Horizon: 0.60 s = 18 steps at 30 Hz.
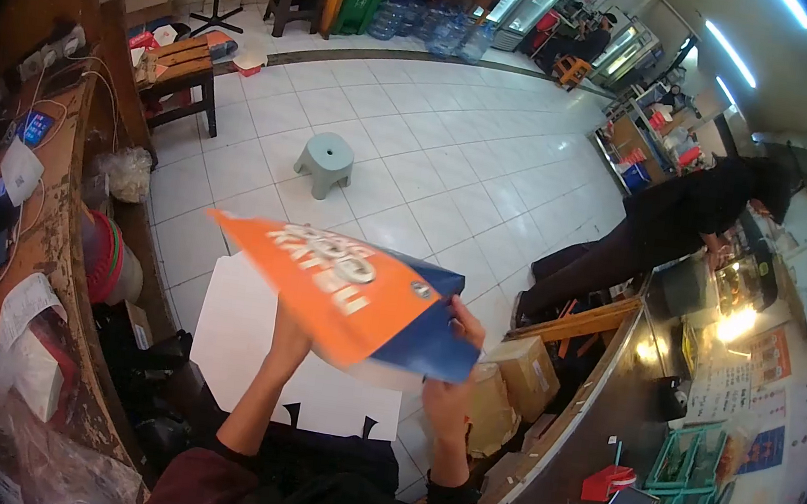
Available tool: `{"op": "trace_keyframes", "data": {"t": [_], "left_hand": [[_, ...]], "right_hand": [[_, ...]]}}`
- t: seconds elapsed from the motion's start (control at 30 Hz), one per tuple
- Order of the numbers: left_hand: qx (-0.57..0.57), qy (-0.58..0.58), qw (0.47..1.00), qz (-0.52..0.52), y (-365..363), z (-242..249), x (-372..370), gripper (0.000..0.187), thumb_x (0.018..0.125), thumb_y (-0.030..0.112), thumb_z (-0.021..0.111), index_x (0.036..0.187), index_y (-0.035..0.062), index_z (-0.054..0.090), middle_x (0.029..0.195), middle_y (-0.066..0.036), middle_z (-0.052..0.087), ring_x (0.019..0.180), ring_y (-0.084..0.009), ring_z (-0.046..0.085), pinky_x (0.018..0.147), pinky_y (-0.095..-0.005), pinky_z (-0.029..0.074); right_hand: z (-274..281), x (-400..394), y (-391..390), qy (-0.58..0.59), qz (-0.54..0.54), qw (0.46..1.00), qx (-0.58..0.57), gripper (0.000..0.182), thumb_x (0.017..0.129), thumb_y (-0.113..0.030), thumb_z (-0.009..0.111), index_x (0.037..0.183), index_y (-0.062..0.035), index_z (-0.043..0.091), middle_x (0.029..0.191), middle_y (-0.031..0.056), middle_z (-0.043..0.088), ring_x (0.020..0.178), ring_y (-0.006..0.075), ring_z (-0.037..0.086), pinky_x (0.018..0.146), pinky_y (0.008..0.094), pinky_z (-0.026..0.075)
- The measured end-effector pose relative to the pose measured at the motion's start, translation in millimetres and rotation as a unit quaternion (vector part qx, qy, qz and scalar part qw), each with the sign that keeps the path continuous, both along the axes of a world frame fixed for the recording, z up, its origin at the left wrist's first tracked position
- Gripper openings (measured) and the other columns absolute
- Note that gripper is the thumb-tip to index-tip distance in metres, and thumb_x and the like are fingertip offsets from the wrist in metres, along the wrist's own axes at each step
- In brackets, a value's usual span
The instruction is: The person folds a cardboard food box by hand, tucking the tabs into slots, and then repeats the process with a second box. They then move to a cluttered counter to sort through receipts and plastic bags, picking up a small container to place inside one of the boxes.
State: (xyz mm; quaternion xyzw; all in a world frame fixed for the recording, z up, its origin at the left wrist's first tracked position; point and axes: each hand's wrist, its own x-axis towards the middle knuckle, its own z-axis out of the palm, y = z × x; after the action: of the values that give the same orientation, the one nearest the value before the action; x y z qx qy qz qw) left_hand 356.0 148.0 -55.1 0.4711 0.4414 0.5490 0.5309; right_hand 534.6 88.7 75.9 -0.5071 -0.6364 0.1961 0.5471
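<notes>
An orange and dark blue printed food carton (pixel 348 291), its lettering blurred and partly reading "KATSU", is held tilted in front of me. My right hand (pixel 464 335) grips its blue end at the right, the fingers curled at the edge. My left hand (pixel 290 337) reaches up underneath the carton, and its fingers are hidden behind it. Below both hands, a flat white cardboard sheet (pixel 236 342) with dark notches at its near edge lies over my lap.
A grey-green plastic stool (pixel 326 164) stands on the tiled floor ahead. Left is a worn wooden counter (pixel 62 240) with phones and cables. At right are cardboard boxes (pixel 521 375), a long counter (pixel 596 407) and a person in black (pixel 664 219) leaning over it.
</notes>
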Motion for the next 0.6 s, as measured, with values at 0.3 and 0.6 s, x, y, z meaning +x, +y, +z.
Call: {"op": "trace_keyframes", "data": {"t": [0.3, 0.6], "left_hand": [[0.159, 0.087, 0.979, 0.088, 2, 56, 12, 0.034, 0.087, 0.022, 0.046, 0.107, -0.0060, 0.048, 0.117, -0.013, 0.046, 0.103, -0.0203, 0.047, 0.086, -0.0302, 0.038], [0.036, 0.060, 0.997, -0.017, -13, 51, 40, 0.026, 0.082, 0.013, 0.050, 0.102, -0.0027, 0.051, 0.114, -0.014, 0.046, 0.100, -0.0226, 0.047, 0.085, -0.0309, 0.037]], "right_hand": [[-15, 11, -14, 0.227, -0.078, 0.964, -0.114, 0.034, 0.090, -0.008, 0.034, 0.122, 0.0021, 0.033, 0.114, 0.0100, 0.043, 0.105, 0.0164, 0.041, 0.090, 0.0271, 0.030], [-41, 35, -23, 0.139, -0.225, 0.962, -0.073, 0.035, 0.094, -0.019, 0.028, 0.121, 0.0016, 0.030, 0.111, 0.0159, 0.044, 0.103, 0.0230, 0.043, 0.089, 0.0299, 0.031]]}}
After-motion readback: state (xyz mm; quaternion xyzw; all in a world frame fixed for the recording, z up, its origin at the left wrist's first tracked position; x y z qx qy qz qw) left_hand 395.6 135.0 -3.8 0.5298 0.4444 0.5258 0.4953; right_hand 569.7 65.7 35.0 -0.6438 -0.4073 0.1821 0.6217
